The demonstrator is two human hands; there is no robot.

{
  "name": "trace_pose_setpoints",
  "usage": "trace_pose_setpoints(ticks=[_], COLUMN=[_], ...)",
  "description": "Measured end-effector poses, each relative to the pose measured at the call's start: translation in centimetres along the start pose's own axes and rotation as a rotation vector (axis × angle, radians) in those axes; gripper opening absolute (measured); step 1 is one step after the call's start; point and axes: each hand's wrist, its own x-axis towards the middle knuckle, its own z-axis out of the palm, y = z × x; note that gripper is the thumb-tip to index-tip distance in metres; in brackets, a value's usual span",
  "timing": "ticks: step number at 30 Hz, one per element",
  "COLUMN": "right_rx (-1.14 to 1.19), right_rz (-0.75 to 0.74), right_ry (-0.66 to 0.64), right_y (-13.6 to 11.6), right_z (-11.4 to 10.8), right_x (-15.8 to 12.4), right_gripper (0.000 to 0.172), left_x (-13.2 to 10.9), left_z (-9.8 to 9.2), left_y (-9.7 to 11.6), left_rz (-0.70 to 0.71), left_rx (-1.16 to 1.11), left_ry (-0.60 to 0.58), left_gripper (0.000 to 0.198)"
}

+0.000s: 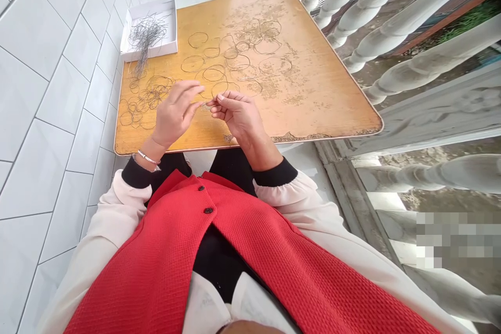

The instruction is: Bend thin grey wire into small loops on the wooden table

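Right now, from the head view, both of this person's hands meet above the near part of a wooden table [332, 109], close together at the middle. The right hand [240, 115] has its thumb and forefinger pressed on a thin dark piece [212, 102], the remaining fingers curled underneath. That piece pokes out toward the left hand [172, 115], which comes in with its upper fingers stretched out and parted from the lowest digit. The lowest digit's tip reaches the piece's end, or nearly so; whether it grips it I can't tell. The piece is too small to make out properly.

Beyond the fingertips, thin wire rings [237, 55] of differing sizes lie flat across the tabletop, some overlapping. A tangled clump of rings [156, 91] sits just beside the left hand, on its far side. Further off, at the far left corner, stands a shallow white box [164, 49] with a heap of dark wires [146, 34] in it, their ends hanging over its near wall.

A bracelet [148, 157] circles the left wrist, and black cuffs [276, 171] end both pale sleeves [109, 214]. White tiles [50, 115] rise on the left; pale balusters [426, 57] line the right.
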Motion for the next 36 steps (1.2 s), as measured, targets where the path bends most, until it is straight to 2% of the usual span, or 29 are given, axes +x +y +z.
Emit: trace_pose_setpoints(ticks=[2,3,5,13,20,27,36], right_rx=[0.024,0.036,0.050,0.088,0.060,-0.121,-0.301], right_rz=[0.016,0.020,0.024,0.061,0.079,-0.097,-0.286], right_ry=[-0.011,-0.011,-0.010,-0.032,-0.017,0.026,0.132], right_y=[-0.1,-0.2,-0.3,-0.3,-0.6,0.0,1.4], right_z=[0.2,0.2,0.3,-0.1,0.1,0.4,0.7], right_x=[-0.2,-0.2,-0.4,-0.3,-0.7,-0.9,-0.1], right_gripper=[0.025,0.025,0.024,0.019,0.015,0.026,0.030], left_x=[0.7,1.1,1.7,1.6,1.0,0.8,1.0], left_z=[-0.5,-0.6,-0.5,-0.3,0.2,0.5,0.9], left_y=[-0.5,-0.7,-1.0,-0.8,-0.3,-0.5,-0.7], left_rz=[0.216,0.256,0.250,0.262,0.256,0.199,0.137], left_rx=[0.119,0.165,0.218,0.172,0.206,0.157,0.185], left_ry=[-0.143,-0.193,-0.236,-0.213,-0.158,-0.185,-0.205], left_gripper=[0.031,0.031,0.031,0.028,0.034,0.029,0.029])
